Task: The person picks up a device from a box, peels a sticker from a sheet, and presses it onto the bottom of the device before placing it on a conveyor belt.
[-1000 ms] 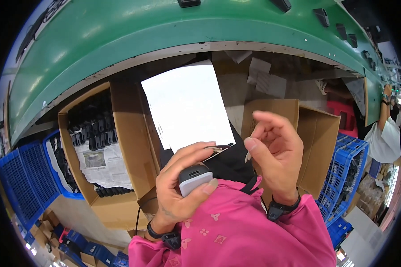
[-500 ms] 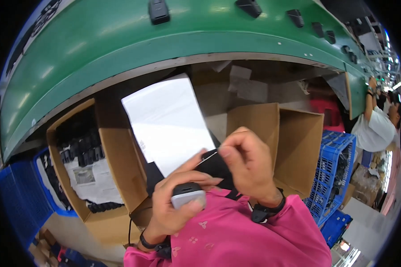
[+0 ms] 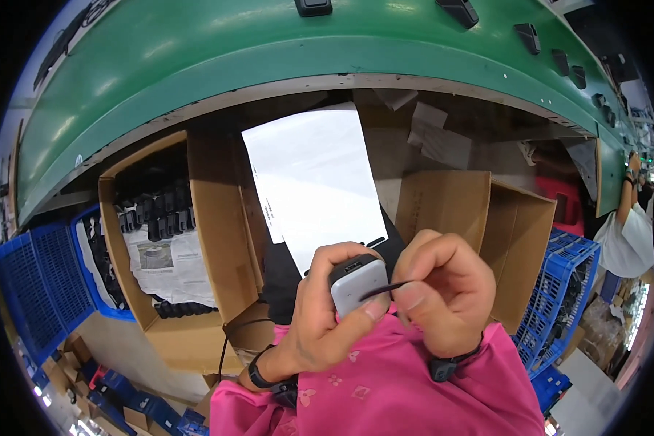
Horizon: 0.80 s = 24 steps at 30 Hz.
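Note:
Between the thumb and fingers of my left hand (image 3: 318, 323) is a small rounded device housing (image 3: 357, 283), grey on its face and black along the side with a port-like opening. My right hand (image 3: 450, 294) is pinched shut on a thin dark strip (image 3: 379, 291), whose end reaches across the grey face close to my left thumb. Whether the strip is stiff or soft I cannot tell. White paper sheets (image 3: 320, 174) lie over dark cloth just beyond my hands. One small dark strip (image 3: 368, 243) shows by the paper's near edge.
An open carton (image 3: 221, 218) on the left holds rows of black parts and printed paper. Another carton (image 3: 516, 232) stands open at right, beside blue crates (image 3: 559, 291). Black devices (image 3: 458, 11) sit along the green bench (image 3: 218, 73) ahead. A co-worker in white (image 3: 625, 240) is far right.
My right hand has come away from the dark material by the paper and now holds the thin strip against the device. My left hand has turned the grey face upward. The view has shifted left.

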{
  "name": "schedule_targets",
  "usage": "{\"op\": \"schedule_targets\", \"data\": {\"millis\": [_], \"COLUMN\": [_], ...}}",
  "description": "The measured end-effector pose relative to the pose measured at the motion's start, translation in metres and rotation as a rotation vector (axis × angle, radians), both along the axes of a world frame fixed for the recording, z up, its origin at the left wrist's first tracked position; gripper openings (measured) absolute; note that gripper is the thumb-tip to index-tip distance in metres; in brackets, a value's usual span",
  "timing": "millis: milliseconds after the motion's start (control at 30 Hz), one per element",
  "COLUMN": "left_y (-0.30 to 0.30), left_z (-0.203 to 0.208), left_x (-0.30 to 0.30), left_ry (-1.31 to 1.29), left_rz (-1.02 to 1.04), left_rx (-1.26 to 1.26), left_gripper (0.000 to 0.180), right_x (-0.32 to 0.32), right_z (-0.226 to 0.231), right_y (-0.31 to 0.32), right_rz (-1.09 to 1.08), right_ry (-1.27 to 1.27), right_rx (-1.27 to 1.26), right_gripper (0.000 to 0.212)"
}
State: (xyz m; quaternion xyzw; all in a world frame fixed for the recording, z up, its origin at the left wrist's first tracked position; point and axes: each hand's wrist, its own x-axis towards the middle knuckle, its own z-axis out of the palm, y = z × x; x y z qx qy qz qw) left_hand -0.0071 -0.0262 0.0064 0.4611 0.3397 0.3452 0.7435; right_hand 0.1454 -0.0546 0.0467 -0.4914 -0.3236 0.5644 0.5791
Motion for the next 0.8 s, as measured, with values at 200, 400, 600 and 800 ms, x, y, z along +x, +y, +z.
{"op": "schedule_targets", "data": {"millis": [200, 400, 600, 800], "left_y": [0.002, 0.000, 0.000, 0.000], "left_z": [0.005, 0.005, 0.005, 0.004], "left_x": [-0.001, 0.000, -0.001, 0.000], "left_ry": [0.051, 0.099, 0.121, 0.132], "left_rz": [-0.054, -0.030, -0.028, -0.025], "left_rx": [0.048, 0.153, 0.159, 0.175], "left_gripper": [0.042, 0.042, 0.041, 0.040], "right_x": [-0.001, -0.003, -0.005, -0.004], "right_z": [0.004, 0.004, -0.010, -0.011], "right_y": [-0.002, -0.002, -0.001, -0.002], "right_rz": [0.046, 0.037, -0.016, -0.018], "right_ry": [-0.110, -0.123, -0.126, -0.145], "right_rx": [-0.045, -0.074, 0.055, 0.055], "right_gripper": [0.011, 0.011, 0.010, 0.010]}}
